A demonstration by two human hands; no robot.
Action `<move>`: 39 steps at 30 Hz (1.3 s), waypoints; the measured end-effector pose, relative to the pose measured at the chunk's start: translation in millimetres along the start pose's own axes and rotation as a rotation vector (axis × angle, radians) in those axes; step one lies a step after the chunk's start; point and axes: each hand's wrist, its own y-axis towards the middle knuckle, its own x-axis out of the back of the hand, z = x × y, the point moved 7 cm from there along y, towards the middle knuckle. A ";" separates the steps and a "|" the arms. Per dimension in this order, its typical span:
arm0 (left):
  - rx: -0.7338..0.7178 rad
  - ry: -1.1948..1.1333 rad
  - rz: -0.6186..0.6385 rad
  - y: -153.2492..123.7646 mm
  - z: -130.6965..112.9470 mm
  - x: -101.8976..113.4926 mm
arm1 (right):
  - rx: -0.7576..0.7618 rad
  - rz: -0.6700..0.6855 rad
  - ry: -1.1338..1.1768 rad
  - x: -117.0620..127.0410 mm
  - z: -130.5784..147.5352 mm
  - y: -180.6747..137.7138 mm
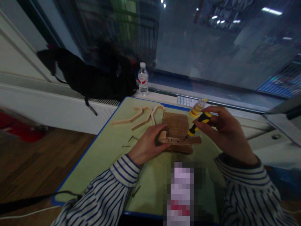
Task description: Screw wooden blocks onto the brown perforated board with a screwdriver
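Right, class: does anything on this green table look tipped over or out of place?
A small yellow-capped bottle lies tipped at the far edge of the table, beyond the right hand holding the screwdriver. Loose screws lie scattered left of the left hand, which grips the wooden assembly.

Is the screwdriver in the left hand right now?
No, the right hand grips the yellow-and-black screwdriver, while the left hand holds the wooden assembly.
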 end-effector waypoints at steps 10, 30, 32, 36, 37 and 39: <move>0.032 -0.163 0.060 2.9 4.4 -9.8 | 0.046 0.138 -0.134 -5.3 7.5 6.6; 0.034 -0.194 0.088 -3.9 16.6 -20.4 | 0.072 0.201 -0.312 -17.9 3.3 3.1; 0.036 -0.197 0.091 -4.0 17.1 -20.2 | 0.071 0.205 -0.324 -19.4 2.9 3.7; 0.031 -0.180 0.089 -4.1 17.2 -18.7 | 0.060 0.213 -0.333 -21.8 1.7 4.2; 0.031 -0.174 0.089 -4.2 17.1 -18.4 | 0.058 0.214 -0.336 -22.2 1.5 4.2; 0.036 -0.159 0.088 -4.3 17.5 -17.8 | 0.059 0.208 -0.339 -22.5 1.6 4.1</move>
